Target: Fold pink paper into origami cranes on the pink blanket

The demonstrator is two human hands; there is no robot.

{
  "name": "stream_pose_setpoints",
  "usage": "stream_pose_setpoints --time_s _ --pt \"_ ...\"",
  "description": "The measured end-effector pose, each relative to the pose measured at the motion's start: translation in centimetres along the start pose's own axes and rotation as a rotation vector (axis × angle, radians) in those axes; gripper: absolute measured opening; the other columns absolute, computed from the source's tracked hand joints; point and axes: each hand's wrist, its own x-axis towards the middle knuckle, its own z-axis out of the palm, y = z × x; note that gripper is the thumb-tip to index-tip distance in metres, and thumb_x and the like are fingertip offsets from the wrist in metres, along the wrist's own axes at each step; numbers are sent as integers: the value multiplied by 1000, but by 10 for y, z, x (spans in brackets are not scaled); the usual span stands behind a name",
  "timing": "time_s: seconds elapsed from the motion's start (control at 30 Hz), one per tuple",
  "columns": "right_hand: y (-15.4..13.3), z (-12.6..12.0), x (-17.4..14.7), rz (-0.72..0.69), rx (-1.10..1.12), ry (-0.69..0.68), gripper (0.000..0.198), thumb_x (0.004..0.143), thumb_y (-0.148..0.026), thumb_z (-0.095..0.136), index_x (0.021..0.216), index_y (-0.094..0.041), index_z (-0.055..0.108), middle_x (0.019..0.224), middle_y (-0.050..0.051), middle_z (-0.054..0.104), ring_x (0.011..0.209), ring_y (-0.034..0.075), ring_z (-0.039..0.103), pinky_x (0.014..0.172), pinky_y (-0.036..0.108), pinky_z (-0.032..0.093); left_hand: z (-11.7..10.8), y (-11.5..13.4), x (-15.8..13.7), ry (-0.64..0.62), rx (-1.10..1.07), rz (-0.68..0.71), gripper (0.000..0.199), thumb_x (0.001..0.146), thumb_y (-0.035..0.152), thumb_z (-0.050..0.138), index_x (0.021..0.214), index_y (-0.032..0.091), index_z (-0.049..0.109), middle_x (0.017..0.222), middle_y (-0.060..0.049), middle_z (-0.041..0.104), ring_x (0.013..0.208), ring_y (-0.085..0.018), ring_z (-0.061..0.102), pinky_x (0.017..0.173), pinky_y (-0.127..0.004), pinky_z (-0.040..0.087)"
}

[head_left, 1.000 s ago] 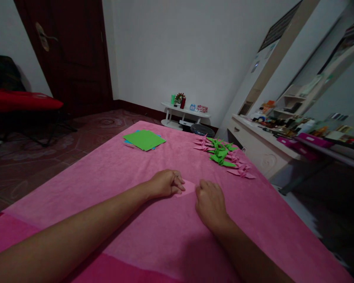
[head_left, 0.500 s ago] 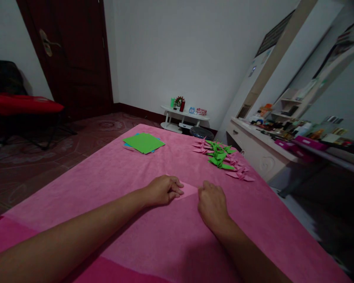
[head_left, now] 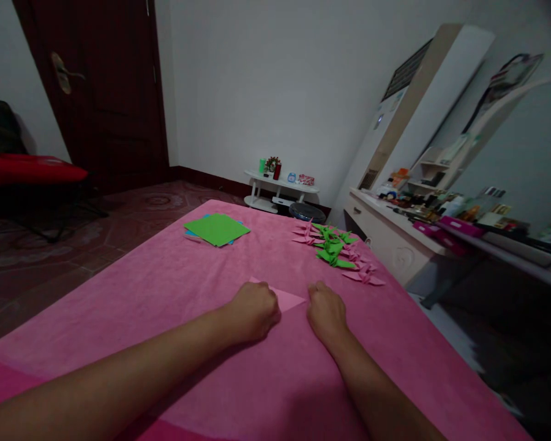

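A folded sheet of pink paper (head_left: pixel 290 300) lies on the pink cloth (head_left: pixel 239 386) between my two hands. My left hand (head_left: pixel 256 309) is closed over its left part and hides much of it; a corner shows behind the knuckles. At the pointed right corner, my right hand (head_left: pixel 325 309) is closed, with its fingertips pinching the tip. Farther back on the right sits a group of folded paper cranes, some pink (head_left: pixel 365 274) and some green (head_left: pixel 333 252). Back left lies a stack of square paper, green sheet (head_left: pixel 217 229) on top and blue beneath.
Beyond the cloth's far edge stands a low white shelf (head_left: pixel 280 182) with small items. To the right is a dressing table (head_left: pixel 395 229) crowded with bottles and boxes. A red folding chair (head_left: pixel 32 169) stands left, near a dark door (head_left: pixel 105 92).
My left hand has curled its fingers inward into a closed shape over the paper. My right hand stays at the right corner. The view has shifted slightly.
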Motion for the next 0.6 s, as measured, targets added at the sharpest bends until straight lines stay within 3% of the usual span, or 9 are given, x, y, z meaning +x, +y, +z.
stream_pose_setpoints --time_s 0.1,0.17,0.27,0.37,0.43,0.53,0.6 --pt "-1 2 -4 13 24 9 26 84 -9 42 100 -15 62 88 9 60 82 19 59 68 28 37 3 21 11 -118 238 137 10 70 14 58 64 15 66 63 -14 65 64 -25 61 60 -35 42" --pt "0 2 -5 13 41 15 29 83 -9 42 103 -16 62 89 9 60 82 19 59 68 28 38 8 32 17 -154 283 159 10 69 9 58 69 14 67 67 -15 65 63 -25 62 57 -33 42" --pt "2 3 -5 19 96 16 33 82 -8 42 107 -17 61 91 8 61 82 19 60 69 28 40 15 39 22 -141 280 96 13 71 7 55 75 10 67 69 -18 65 64 -27 63 54 -32 41" --pt "8 7 -2 72 252 41 38 81 -8 42 114 -18 58 100 9 62 87 18 60 73 27 42 8 31 25 -33 158 -101 15 75 14 54 72 9 67 67 -17 66 64 -26 64 54 -32 42" --pt "14 14 1 150 450 86 41 80 -11 43 120 -16 53 104 8 62 86 17 61 74 26 44 -4 21 26 139 -77 -265 17 78 21 54 78 13 68 66 -12 67 63 -21 63 56 -28 42" --pt "21 25 7 257 756 175 46 79 -16 44 125 -15 45 97 6 64 74 15 62 69 27 47 -22 7 28 405 -756 -456 31 74 20 59 105 15 62 63 -3 65 55 -14 59 50 -22 41" --pt "24 31 9 248 820 245 48 80 -17 42 128 -15 40 94 6 64 68 15 61 66 28 47 -25 0 28 398 -1224 -563 46 71 20 64 115 14 55 68 -3 65 53 -12 58 51 -22 43"
